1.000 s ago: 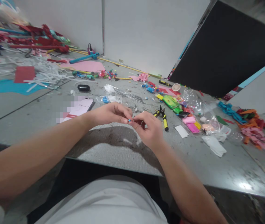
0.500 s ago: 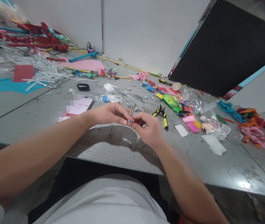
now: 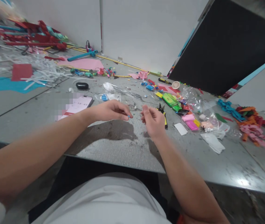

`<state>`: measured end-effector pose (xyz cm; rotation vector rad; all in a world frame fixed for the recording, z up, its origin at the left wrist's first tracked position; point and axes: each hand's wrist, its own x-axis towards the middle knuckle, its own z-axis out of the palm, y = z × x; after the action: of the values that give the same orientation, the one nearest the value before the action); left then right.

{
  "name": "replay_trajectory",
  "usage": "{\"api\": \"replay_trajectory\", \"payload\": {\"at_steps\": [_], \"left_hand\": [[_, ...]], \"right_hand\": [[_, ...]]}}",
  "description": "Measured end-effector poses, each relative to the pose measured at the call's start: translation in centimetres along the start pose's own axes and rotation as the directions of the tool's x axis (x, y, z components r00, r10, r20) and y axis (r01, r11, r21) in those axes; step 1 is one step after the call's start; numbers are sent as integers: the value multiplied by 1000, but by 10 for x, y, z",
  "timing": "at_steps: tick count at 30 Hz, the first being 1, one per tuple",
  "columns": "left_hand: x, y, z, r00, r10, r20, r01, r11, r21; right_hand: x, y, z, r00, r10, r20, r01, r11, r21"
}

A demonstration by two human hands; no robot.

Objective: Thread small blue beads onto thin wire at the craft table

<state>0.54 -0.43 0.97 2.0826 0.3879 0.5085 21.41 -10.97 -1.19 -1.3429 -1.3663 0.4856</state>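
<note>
I see a tiny blue bead-like piece pinched at the fingertips of my left hand, low over the grey scuffed surface, close to its near edge and about midway along it. The left grip is closed on that piece, thumb against forefinger. My right hand hangs just beside it, apart from the bead, its fingers half curled and slack, pinching nothing that I can make out; I read that grip as open.

Directly behind the right hand lie small pliers with yellow and black handles, partly hidden by the fingers. A small white paper rectangle lies flat to the right of them, and beyond it sit pink and yellow blocks of modelling clay among crumpled clear plastic bags. A bright green packet lies further toward the far edge.

Behind my left wrist a smartphone with a lit screen lies face up, and past it a black oval earbud case. Toward the far left corner I see shredded white paper strips, a red paper sheet on a blue one, and a flat pink sheet. At the right edge lies a heap of orange, pink and blue paper scraps.
</note>
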Motion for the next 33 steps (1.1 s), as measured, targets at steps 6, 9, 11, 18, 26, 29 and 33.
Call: {"api": "replay_trajectory", "payload": {"at_steps": [6,9,11,18,26,29,33], "left_hand": [[4,-17,2,990,-19,136,-50,872,487],[4,-22,3,983,-67,169,-36,839,543],[5,-23,1,986,-104,128,12,819,573],[4,-25,-17,985,-113,-127,170,671,721],[5,-27,-12,976,-151,-157,218,697,683],[5,-20,-4,953,-162,-256,286,760,584],[5,-8,5,958,-159,-240,257,848,463]], "right_hand": [[14,20,4,994,95,-44,-100,986,-130],[15,24,8,996,91,10,-87,974,-210],[16,28,9,994,101,35,-89,966,-243],[22,45,10,989,127,75,-103,959,-265],[27,46,14,977,156,143,-115,958,-262],[27,44,15,975,140,171,-98,967,-235],[25,43,18,961,58,270,-12,986,-169]]}}
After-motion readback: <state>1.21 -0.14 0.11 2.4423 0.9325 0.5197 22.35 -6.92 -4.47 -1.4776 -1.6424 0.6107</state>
